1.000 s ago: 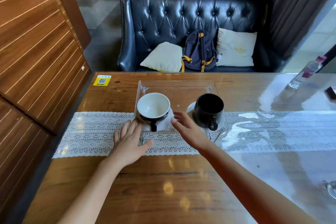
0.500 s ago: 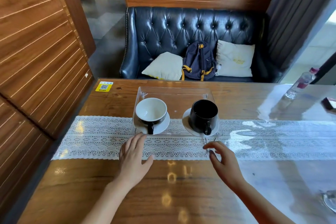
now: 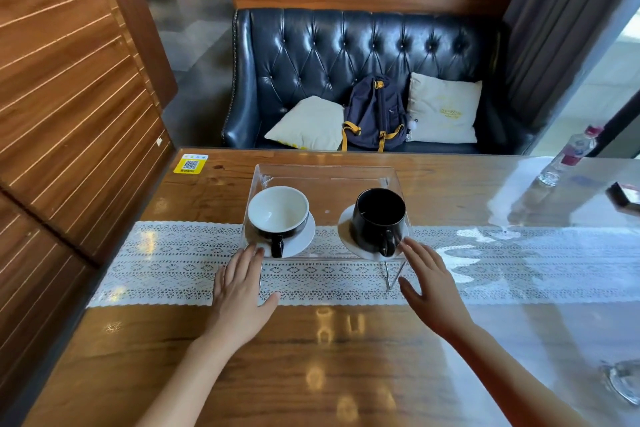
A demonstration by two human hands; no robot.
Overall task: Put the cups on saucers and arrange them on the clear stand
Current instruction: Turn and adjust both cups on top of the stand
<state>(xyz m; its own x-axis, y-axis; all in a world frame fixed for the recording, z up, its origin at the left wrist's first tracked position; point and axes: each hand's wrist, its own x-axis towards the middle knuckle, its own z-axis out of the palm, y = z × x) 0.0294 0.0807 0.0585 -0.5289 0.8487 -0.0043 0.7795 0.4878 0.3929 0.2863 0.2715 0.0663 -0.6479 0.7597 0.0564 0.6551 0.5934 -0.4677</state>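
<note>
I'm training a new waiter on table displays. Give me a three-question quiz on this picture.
1. True or false: both cups sit on saucers on the clear stand.
2. Which cup is white inside: A the left cup, B the right cup?
3. Fill in: the cup handles point ___ the person.

Key: 1 true. 2 A. 3 toward. Neither the left hand nor the right hand holds anything.
</note>
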